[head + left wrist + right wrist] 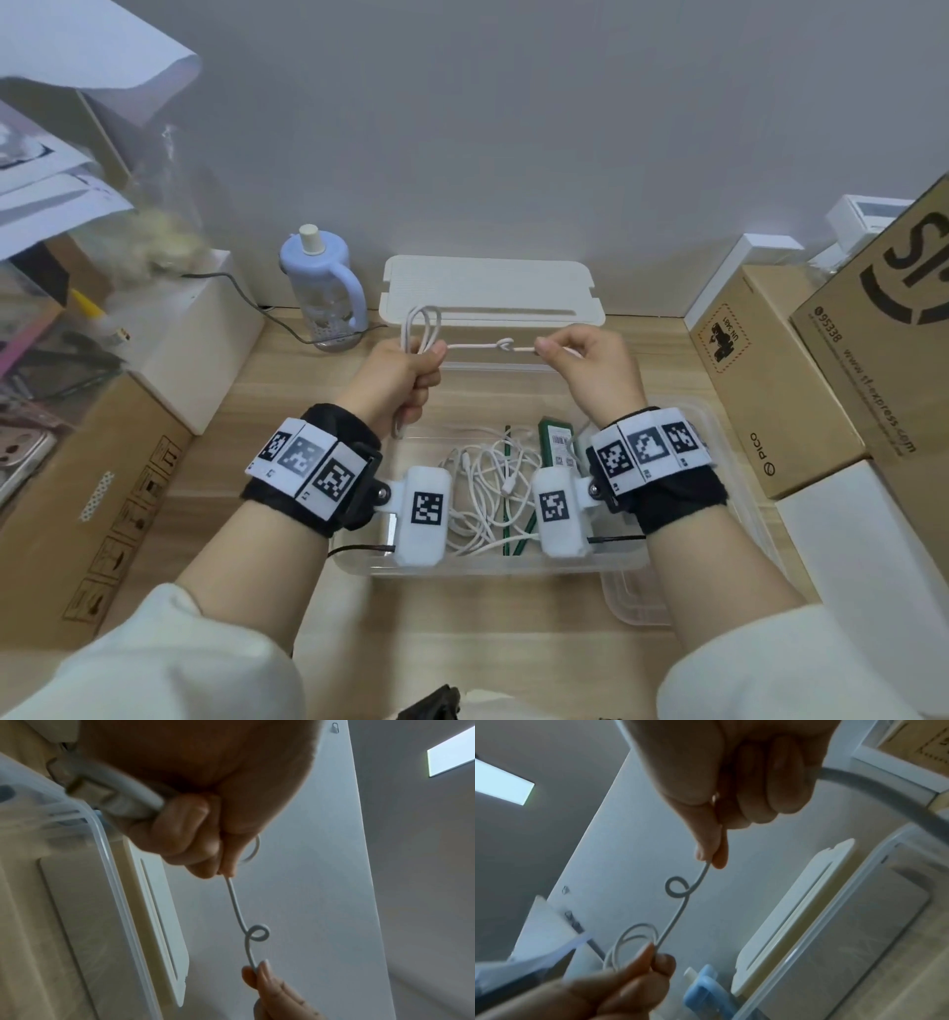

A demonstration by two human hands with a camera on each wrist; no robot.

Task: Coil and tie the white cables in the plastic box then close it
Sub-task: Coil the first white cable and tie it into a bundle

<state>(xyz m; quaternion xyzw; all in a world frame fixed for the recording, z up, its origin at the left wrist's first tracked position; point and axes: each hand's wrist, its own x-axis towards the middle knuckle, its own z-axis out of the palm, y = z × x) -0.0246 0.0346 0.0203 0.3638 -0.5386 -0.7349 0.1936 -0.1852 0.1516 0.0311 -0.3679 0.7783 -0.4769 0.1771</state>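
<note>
Both hands hold one white cable (477, 348) above the clear plastic box (683, 411). My left hand (405, 375) grips its coiled loops (423, 329) in a fist. My right hand (580, 360) pinches the cable's free end between thumb and forefinger. A small loose knot (505, 346) sits on the taut stretch between the hands, also seen as a knot (258, 932) and a knot (677, 887) in the wrist views. More white cables (488, 483) lie tangled inside the box. The white lid (490, 293) lies behind the box against the wall.
A pale blue bottle (323, 288) stands left of the lid. Cardboard boxes (770, 380) crowd the right side, and a long carton (87, 503) with clutter lines the left. A green pack (557, 442) and green sticks (516, 539) lie in the box.
</note>
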